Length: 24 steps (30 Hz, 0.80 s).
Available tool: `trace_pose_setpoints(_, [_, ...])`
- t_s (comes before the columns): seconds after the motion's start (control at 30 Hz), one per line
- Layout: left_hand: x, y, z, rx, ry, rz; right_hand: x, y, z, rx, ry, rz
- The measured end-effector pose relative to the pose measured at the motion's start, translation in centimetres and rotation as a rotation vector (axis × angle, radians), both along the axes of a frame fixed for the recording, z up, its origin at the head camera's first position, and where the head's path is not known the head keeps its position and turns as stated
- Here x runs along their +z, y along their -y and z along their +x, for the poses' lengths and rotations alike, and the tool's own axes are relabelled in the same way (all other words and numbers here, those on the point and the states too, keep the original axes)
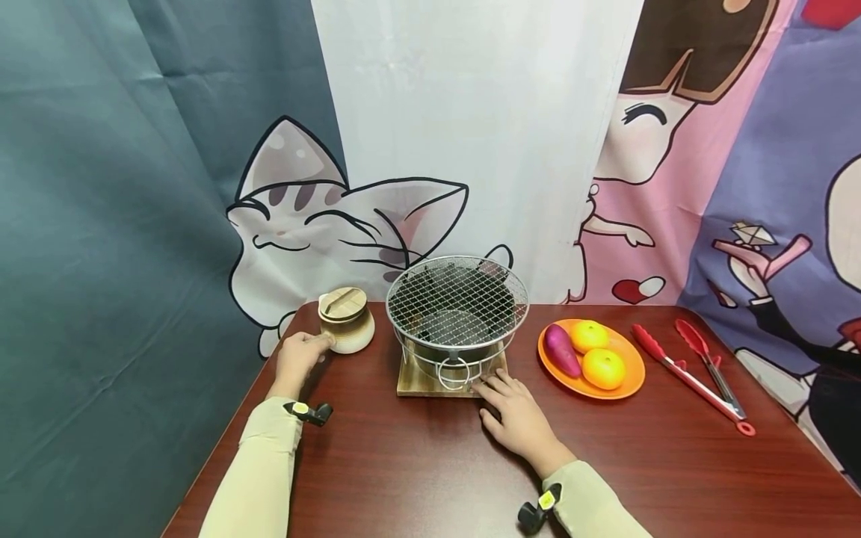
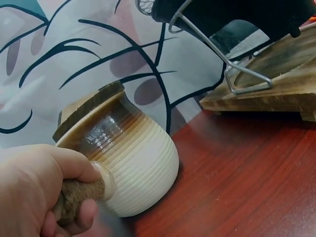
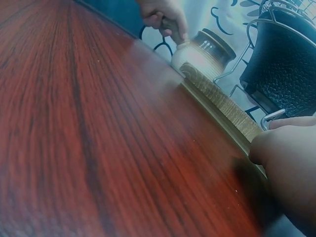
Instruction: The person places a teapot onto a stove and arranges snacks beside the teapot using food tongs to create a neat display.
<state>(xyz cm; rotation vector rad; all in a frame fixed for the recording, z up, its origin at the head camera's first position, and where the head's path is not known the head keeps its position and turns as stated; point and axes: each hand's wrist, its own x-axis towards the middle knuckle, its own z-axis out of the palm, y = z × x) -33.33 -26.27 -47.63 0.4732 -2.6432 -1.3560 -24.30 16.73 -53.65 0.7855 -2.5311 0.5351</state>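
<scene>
At left tabletop edge, my left hand [image 2: 34, 190] is wrapped round the rope-bound handle of the ceramic pot [image 2: 126, 153], lid on, pot standing just left of the grill. Right hand [image 1: 514, 411] lies flat, fingers straight, tips touching the wooden board [image 1: 420, 382] under the wire-mesh grill [image 1: 457, 299]. Reads as grip secured and the board steadied. Any lift of the pot needs it kept upright and the handle cleared of the grill rim.

Pot [image 1: 346, 320] left of grill [image 1: 457, 314]; plate [image 1: 590, 359] right of grill; tongs [image 1: 696, 366] farthest right
</scene>
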Motion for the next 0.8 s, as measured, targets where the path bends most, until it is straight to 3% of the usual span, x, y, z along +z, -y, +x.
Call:
trace_pose_setpoints(0.37, [-0.21, -0.23, 0.12, 0.042, -0.078, -0.025, 0.09, 0.00, 0.01, 0.000, -0.006, -0.001])
trace_pose_setpoints(0.6, [-0.23, -0.23, 0.10, 0.034, -0.067, 0.002, -0.09, -0.06, -0.16, 0.003, -0.008, -0.004])
trace_pose_setpoints(0.8, [-0.04, 0.16, 0.00, -0.007, -0.025, -0.085, -0.17, -0.07, -0.18, 0.005, -0.007, -0.004])
